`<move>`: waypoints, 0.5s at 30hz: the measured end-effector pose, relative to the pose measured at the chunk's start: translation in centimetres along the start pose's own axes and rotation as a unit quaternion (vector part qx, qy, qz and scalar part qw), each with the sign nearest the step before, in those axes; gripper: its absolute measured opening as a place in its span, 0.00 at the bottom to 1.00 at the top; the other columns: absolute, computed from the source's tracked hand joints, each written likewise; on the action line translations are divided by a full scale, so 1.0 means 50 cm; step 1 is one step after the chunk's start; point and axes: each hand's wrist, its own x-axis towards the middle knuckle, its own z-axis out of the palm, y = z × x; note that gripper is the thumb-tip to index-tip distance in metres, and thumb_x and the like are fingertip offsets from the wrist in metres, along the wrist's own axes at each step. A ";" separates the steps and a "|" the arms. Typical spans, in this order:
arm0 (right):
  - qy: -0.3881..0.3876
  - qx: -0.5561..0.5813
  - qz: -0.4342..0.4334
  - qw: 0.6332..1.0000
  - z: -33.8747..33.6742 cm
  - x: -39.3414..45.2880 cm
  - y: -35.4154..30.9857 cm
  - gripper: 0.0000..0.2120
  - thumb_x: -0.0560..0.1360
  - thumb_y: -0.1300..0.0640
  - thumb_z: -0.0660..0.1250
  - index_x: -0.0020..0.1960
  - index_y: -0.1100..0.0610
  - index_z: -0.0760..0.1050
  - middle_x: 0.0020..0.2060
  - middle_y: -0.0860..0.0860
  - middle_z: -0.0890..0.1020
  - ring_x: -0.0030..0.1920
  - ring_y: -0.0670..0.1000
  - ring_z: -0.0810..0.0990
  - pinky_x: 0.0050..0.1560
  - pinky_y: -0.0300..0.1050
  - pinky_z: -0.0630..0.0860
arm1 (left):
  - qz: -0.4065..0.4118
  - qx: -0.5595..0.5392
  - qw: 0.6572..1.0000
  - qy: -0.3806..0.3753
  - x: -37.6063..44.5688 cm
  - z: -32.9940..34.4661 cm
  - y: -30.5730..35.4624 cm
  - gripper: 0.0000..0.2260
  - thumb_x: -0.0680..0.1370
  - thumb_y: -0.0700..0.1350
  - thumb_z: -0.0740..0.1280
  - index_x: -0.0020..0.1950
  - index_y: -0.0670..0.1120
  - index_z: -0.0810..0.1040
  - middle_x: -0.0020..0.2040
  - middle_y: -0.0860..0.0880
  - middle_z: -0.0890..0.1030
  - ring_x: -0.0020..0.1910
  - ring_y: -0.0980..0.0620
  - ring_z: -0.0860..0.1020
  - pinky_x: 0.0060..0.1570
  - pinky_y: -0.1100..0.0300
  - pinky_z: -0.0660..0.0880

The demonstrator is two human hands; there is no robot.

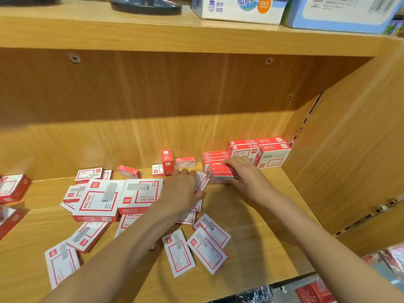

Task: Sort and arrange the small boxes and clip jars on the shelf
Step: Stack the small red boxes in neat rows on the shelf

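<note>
Head view of a light wooden shelf board point(251, 215) strewn with small red-and-white cardboard staple boxes. The right hand point(242, 173) reaches to the far right part of the board, its fingers curled over the top and its thumb at the near side of a short stack of small flat boxes point(220, 172), which it grips. This stack sits just in front of a tidy row of small boxes point(213, 157) and to the left of a block of larger red-and-white boxes point(260, 153) packed against the far right corner.

The left hand point(185, 189) lies near the centre of the board, palm down, fingers bent around a tilted small white box point(202, 181), which it holds; how tight that hold is cannot be told.

Left of it, two large flat staple boxes point(118, 197) lie side by side on top of other boxes. One small red box stands upright point(167, 161) near the back panel, with further small boxes lying beside it. Loose flat boxes point(192, 248) lie scattered face-up toward the near edge, some overlapping.

On the upper shelf rest a dark round base point(145, 6), a white carton with blue print point(238, 7) and a pale blue carton point(341, 12).
</note>
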 end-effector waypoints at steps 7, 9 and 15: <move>0.040 0.028 -0.008 0.999 0.015 -0.008 0.011 0.20 0.72 0.59 0.70 0.62 0.57 0.70 0.57 0.53 0.76 0.58 0.52 0.71 0.57 0.45 0.69 | -0.073 -0.059 0.995 0.016 0.009 -0.013 -0.002 0.27 0.70 0.59 0.69 0.62 0.44 0.72 0.60 0.45 0.71 0.60 0.46 0.66 0.56 0.55 0.67; 0.050 0.025 -0.015 0.998 0.017 -0.011 0.017 0.20 0.71 0.59 0.70 0.62 0.57 0.71 0.56 0.53 0.75 0.57 0.52 0.71 0.57 0.48 0.71 | -0.074 -0.081 0.993 0.048 0.004 -0.025 -0.007 0.27 0.69 0.60 0.69 0.61 0.46 0.73 0.58 0.47 0.71 0.58 0.47 0.67 0.53 0.57 0.67; 0.106 -0.058 -0.035 0.992 0.028 0.006 0.014 0.22 0.62 0.61 0.78 0.53 0.57 0.75 0.53 0.58 0.72 0.53 0.54 0.68 0.45 0.51 0.75 | -0.013 -0.160 0.986 0.050 -0.021 -0.049 -0.035 0.29 0.69 0.54 0.73 0.67 0.48 0.70 0.54 0.51 0.68 0.53 0.51 0.71 0.49 0.62 0.70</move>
